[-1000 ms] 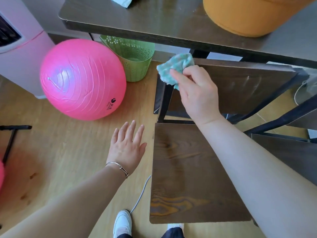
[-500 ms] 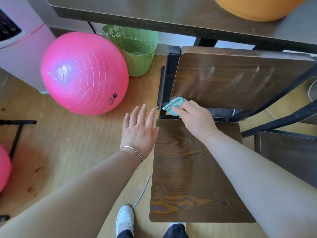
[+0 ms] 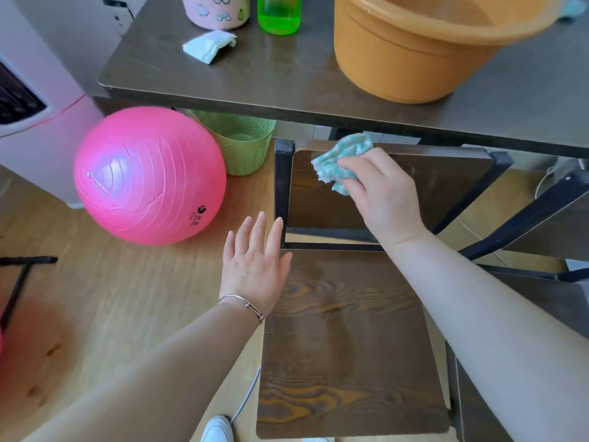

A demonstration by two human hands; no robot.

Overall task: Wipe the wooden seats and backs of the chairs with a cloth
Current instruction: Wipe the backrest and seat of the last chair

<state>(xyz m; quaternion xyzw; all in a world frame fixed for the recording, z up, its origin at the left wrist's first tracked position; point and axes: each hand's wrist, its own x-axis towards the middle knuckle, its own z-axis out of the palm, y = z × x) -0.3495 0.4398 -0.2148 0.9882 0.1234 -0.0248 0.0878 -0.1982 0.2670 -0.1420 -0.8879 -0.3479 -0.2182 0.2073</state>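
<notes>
Your right hand grips the crumpled teal cloth at the top-left corner of the chair back, right under the table edge. Your left hand is flat, fingers loose, over the left edge of the seat.

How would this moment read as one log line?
step: wiping chair back | right hand: holds cloth on its upper left | left hand: open beside seat

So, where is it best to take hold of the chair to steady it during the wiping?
Probably the black frame post at the left edge of the backrest, coming from the left side: it stands upright and exposed, narrow enough to wrap, and lies clear of the cloth on the wooden panel.
</notes>
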